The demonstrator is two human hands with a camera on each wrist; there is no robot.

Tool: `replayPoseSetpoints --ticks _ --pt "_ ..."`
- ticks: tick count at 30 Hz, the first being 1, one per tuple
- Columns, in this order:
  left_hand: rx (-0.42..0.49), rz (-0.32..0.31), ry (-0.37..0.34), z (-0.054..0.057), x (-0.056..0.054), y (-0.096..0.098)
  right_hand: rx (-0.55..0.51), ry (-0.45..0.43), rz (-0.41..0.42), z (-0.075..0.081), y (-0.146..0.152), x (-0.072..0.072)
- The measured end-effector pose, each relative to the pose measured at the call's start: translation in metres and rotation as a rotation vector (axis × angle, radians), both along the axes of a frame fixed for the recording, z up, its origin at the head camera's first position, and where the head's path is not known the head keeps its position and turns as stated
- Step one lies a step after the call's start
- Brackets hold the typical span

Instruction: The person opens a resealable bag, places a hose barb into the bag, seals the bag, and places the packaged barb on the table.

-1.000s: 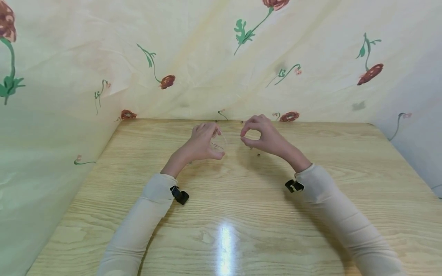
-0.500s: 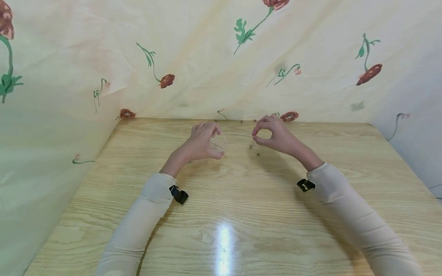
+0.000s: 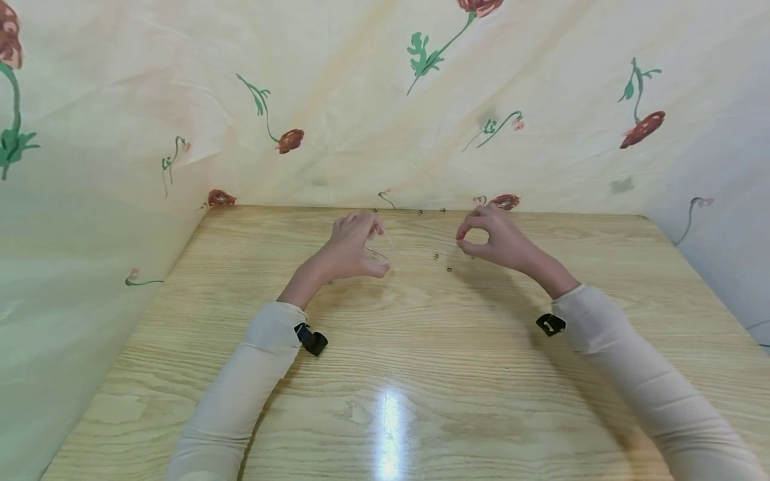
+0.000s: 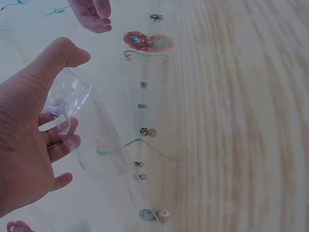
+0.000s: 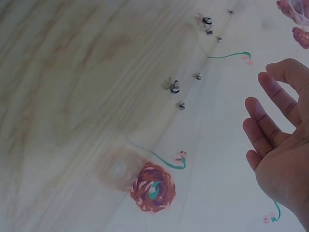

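Note:
My left hand (image 3: 349,248) holds a clear plastic bag (image 4: 77,92) over the far part of the wooden table. In the left wrist view its thumb and fingers are spread apart at the bag's mouth, and the film hangs down from the fingers. To the right, my right hand (image 3: 502,242) has thumb and index fingertips together in a ring; no object shows between them. Its other fingers are bent in the right wrist view. Several small shiny metal pieces, like little nuts or bolts (image 5: 175,87), stand on the table near the hands, one metal piece (image 3: 449,270) between them.
A flower-printed cloth (image 3: 361,100) hangs behind the wood-grain table (image 3: 391,334) and along its sides. More metal pieces (image 3: 420,212) lie along the far edge. Black straps (image 3: 313,339) show at the sleeves' cuffs. A bright light reflection (image 3: 391,427) lies at the front.
My right hand has moved to the right, away from the bag, with its fingertips still together. Metal pieces behind it have come into view. The left hand has stayed almost in place.

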State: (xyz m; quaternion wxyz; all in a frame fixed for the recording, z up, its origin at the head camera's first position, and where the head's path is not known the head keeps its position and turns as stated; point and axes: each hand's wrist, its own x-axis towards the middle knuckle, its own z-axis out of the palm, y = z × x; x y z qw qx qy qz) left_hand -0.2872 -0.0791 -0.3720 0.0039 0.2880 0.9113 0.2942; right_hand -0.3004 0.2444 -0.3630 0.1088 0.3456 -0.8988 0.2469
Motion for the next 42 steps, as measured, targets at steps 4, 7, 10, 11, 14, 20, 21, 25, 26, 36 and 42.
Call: replayPoseSetpoints --ticks 4,7,10,11,14,20,21,25,26,36,42 --pt "-0.001 0.000 0.002 0.001 0.001 0.000 0.018 0.028 0.001 -0.002 0.005 0.001" --pt "-0.003 0.000 0.003 0.001 0.000 0.000 0.042 0.040 -0.003 -0.004 0.009 0.001" --pt "-0.004 0.000 0.002 0.000 0.000 0.000 0.072 0.039 -0.015 -0.006 0.013 0.000" --pt "-0.004 0.001 0.001 0.000 0.000 0.000 0.082 0.040 -0.020 -0.007 0.014 0.000" --pt "-0.002 0.000 -0.002 0.000 0.000 0.000 0.113 0.035 -0.029 -0.009 0.017 0.000" --pt "0.005 -0.010 -0.001 0.001 0.000 -0.001 0.159 0.011 -0.042 -0.010 0.022 0.000" --pt "0.006 -0.012 0.001 0.001 0.000 -0.001 0.163 0.008 -0.042 -0.011 0.022 0.000" --pt "0.009 -0.016 0.004 0.000 0.000 -0.001 0.179 0.016 -0.034 -0.011 0.024 0.001" --pt "0.008 -0.016 0.005 0.000 0.000 -0.001 0.181 0.016 -0.032 -0.011 0.025 0.001" --pt "0.000 -0.010 0.007 0.000 0.000 0.000 0.199 -0.046 -0.041 -0.012 0.029 -0.003" --pt "0.005 -0.011 0.012 -0.001 -0.001 0.000 0.209 -0.063 -0.028 -0.016 0.033 -0.007"
